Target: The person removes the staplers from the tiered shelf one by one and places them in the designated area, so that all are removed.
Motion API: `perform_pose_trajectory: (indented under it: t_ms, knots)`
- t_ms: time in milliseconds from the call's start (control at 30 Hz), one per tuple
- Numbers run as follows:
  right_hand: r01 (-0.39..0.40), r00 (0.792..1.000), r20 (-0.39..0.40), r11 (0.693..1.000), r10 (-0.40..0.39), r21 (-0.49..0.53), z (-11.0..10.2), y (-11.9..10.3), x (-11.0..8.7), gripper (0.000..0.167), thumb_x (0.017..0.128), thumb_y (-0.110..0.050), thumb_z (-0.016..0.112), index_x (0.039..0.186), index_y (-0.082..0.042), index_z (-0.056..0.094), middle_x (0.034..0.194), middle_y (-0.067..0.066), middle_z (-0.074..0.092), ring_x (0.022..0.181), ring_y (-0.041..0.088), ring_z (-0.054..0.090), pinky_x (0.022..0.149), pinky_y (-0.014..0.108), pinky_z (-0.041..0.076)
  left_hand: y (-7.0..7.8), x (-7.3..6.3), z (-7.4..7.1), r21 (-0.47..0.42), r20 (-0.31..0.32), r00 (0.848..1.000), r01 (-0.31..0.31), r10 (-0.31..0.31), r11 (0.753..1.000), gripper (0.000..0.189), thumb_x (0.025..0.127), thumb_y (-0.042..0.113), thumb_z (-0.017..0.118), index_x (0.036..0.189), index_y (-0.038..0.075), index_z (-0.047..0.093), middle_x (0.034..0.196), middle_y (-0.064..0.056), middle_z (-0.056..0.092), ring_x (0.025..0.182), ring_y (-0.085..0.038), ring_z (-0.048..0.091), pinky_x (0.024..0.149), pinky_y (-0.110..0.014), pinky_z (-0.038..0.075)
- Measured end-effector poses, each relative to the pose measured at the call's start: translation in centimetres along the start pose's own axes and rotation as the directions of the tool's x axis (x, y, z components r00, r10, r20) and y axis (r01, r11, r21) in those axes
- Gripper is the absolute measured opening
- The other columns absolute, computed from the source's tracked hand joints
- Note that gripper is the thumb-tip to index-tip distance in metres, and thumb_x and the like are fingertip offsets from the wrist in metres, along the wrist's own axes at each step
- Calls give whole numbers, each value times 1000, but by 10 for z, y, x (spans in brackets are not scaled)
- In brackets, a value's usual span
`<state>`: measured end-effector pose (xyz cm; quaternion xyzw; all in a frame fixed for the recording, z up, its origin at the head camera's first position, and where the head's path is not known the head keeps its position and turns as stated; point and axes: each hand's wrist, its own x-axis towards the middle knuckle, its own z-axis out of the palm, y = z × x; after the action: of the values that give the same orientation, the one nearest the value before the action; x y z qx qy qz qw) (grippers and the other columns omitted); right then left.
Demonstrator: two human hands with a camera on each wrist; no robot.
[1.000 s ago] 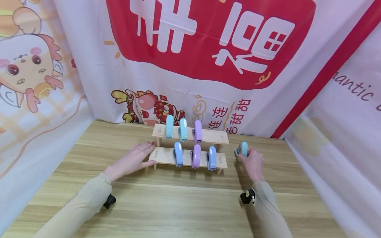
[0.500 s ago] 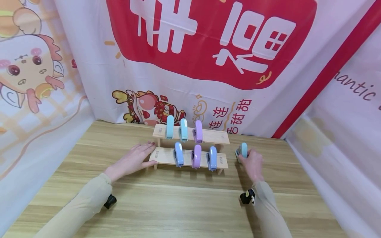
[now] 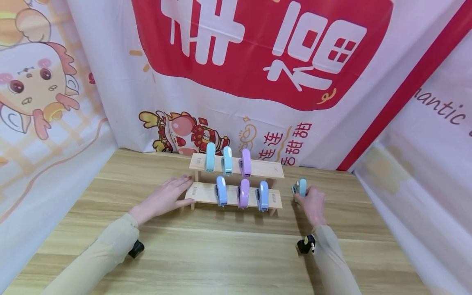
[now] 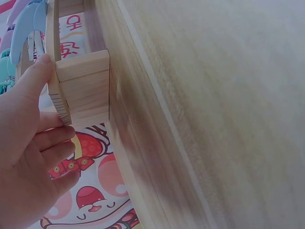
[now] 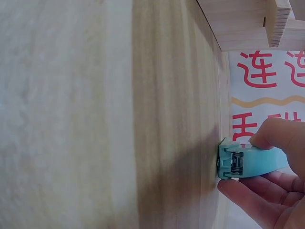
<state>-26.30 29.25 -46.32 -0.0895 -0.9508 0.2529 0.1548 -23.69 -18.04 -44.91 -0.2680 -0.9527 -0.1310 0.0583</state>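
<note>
My right hand (image 3: pixel 312 205) pinches a mint-green stapler (image 3: pixel 302 187) between thumb and fingers, to the right of a two-tier wooden rack (image 3: pixel 274 200). In the right wrist view the end of the stapler (image 5: pixel 259 161) sits right at the tabletop. At the rack's left end my left hand (image 3: pixel 166 197) holds the lower tier, thumb at its front corner and fingertips at its back. Two light-blue staplers (image 3: pixel 221 191) flank a purple stapler (image 3: pixel 243 193) on the lower tier. Two mint-green staplers (image 3: pixel 210 157) and a purple stapler (image 3: pixel 245 163) stand on the upper tier.
The wood-grain table (image 3: pixel 221 254) runs back to a white cloth (image 3: pixel 121 102) with a large red print. Similar cloths hang at both sides. Black devices (image 3: pixel 306 244) are strapped to both wrists.
The mint-green stapler in my right hand has shifted very slightly toward me. My left hand and the staplers on the rack have stayed put.
</note>
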Motion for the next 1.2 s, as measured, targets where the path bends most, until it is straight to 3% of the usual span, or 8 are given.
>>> perform_pose_trajectory:
  t_ms: [267,500,800,1033,1200]
  knots:
    - [-24,999,40,1000,24,18,-3,0,-2,27,85,-21,72,92,3,62,83,19,70,69,23,62,54,29,52,0,1,-1,3,-6,1000,-6,6,1000,75,93,47,65,146,-3,45,151,-24,45,140,-41,45,117,-61,35]
    - [-30,998,63,1000,30,2,-7,-3,-3,25,86,-21,70,87,2,61,78,15,67,66,20,57,50,24,45,1,1,-1,-3,-7,1000,-9,9,1000,76,93,47,66,146,-3,45,151,-24,46,140,-41,45,117,-61,35]
    - [-47,993,107,999,48,-12,-24,-11,-6,43,90,-30,71,106,8,60,94,24,68,75,26,62,57,27,52,-1,1,2,-7,-16,1000,-14,14,1000,76,92,48,66,145,-3,45,150,-25,46,140,-41,45,116,-61,36]
    - [-4,999,48,1000,4,-8,-45,-29,-6,50,92,-32,68,118,9,59,106,27,67,93,36,66,74,42,59,-3,1,3,-3,-2,1000,-9,9,1000,78,92,50,65,146,-3,44,151,-25,45,141,-41,44,117,-61,35]
    - [72,997,-29,997,-73,-32,-54,-47,-6,45,91,-32,69,112,7,63,102,26,71,91,38,67,79,49,57,-3,1,3,-13,10,1000,0,1,1000,78,93,50,64,147,-3,43,152,-24,44,141,-40,43,118,-60,35]
